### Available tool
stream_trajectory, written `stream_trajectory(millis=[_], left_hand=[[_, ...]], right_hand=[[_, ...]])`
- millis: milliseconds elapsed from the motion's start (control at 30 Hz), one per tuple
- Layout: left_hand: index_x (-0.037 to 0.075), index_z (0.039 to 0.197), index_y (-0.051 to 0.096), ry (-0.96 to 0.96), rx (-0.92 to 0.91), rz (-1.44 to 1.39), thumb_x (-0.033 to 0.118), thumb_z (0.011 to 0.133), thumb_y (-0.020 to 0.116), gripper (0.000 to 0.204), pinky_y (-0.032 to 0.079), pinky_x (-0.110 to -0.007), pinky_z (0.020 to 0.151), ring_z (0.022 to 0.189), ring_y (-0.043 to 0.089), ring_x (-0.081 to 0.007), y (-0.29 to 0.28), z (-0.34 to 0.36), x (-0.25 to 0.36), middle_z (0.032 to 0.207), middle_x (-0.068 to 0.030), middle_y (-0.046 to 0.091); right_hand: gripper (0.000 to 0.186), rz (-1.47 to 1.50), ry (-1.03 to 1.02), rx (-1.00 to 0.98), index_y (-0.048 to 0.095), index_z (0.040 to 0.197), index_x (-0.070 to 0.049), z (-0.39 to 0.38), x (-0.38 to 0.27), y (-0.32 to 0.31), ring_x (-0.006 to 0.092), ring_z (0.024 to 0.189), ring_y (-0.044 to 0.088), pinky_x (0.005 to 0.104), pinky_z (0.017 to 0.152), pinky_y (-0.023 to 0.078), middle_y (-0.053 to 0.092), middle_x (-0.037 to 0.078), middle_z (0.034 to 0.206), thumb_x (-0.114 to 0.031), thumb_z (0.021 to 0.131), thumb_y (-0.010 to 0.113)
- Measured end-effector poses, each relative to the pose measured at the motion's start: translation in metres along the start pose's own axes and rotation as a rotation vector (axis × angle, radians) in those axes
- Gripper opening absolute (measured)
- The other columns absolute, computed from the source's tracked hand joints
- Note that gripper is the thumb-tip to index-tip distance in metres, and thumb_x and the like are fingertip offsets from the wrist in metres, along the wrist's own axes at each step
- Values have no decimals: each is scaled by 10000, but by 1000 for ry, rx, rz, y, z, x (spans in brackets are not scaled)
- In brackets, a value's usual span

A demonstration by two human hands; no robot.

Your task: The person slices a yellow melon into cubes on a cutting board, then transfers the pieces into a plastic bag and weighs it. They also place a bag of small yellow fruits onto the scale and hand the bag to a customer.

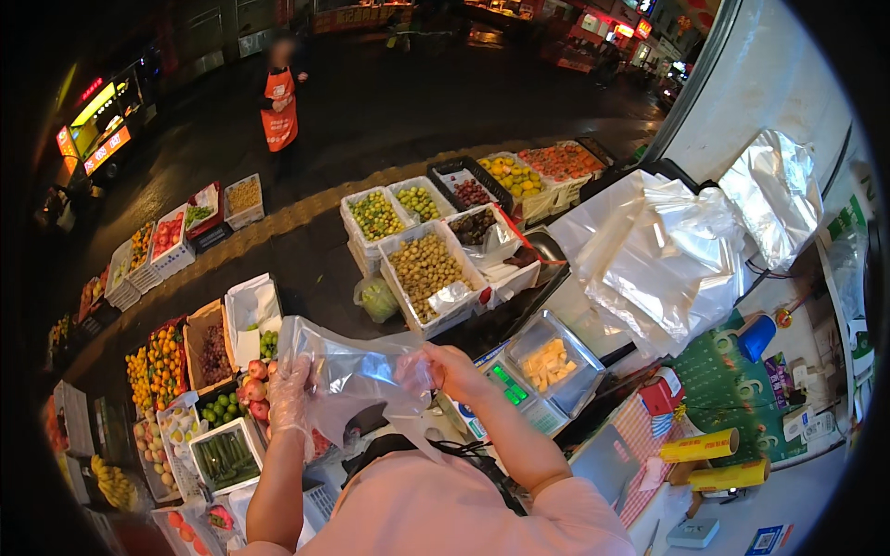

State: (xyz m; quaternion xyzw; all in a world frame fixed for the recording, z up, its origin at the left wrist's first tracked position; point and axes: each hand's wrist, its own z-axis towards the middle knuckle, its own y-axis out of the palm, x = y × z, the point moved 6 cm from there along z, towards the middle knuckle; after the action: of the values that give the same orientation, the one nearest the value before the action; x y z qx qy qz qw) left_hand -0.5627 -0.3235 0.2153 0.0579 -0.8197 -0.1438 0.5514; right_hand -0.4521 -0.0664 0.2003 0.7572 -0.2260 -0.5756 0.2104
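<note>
A clear plastic bag (348, 371) is spread between my two hands in front of my chest. My left hand (293, 394), in a thin clear glove, is closed on the bag's left side; some of its fingers are hidden by the film. My right hand (450, 371) is closed on the bag's right edge, with crumpled film around its fingertips. Just right of it stands a scale with a lit green display (509, 383). Pale yellow cut fruit chunks (548, 364) lie in a clear tray (579, 357) on the scale.
Fruit crates surround me, including longans (426, 269), cucumbers (222, 454) and pomegranates (257, 389). Stacked clear bags (667, 269) lie at right, above yellow film rolls (700, 446) and a red checked cloth (635, 435). A person in an orange apron (280, 111) stands beyond the crates.
</note>
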Motion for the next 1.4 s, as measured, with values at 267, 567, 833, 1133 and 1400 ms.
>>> stream_trajectory(millis=[267,567,833,1133,1400], left_hand=[[46,1004,656,97,19,155,255,876,736,258,462,-271,597,655,551,-117,-4,19,12,750,-10,585],[29,932,669,260,-409,896,186,887,713,169,496,-275,685,757,594,-92,66,-42,2,829,-40,673],[22,933,690,278,-207,1154,257,824,727,262,525,-405,709,758,669,-263,-6,-14,-24,840,-152,701],[44,938,688,460,218,967,107,834,653,127,526,-374,700,746,680,-298,-82,34,15,787,-167,689],[61,959,696,748,-117,1192,64,778,631,192,543,-430,732,821,665,-362,33,-14,2,891,-168,677]], right_hand=[[132,4,-146,217,699,919,1,10,0,-9,111,671,630,264,619,507,690,65,803,-126,911,663],[164,-804,-412,37,704,960,-2,25,14,57,99,771,638,270,678,506,701,44,844,-77,816,730],[72,62,79,150,636,845,-45,29,38,15,146,734,646,293,678,525,671,70,829,2,814,682],[302,-1144,-522,410,585,1020,-26,14,-25,-19,206,679,593,328,629,488,616,57,781,-155,802,749],[253,-1620,-674,270,675,1063,-45,45,10,41,352,759,639,436,671,513,637,154,839,-40,816,622]])
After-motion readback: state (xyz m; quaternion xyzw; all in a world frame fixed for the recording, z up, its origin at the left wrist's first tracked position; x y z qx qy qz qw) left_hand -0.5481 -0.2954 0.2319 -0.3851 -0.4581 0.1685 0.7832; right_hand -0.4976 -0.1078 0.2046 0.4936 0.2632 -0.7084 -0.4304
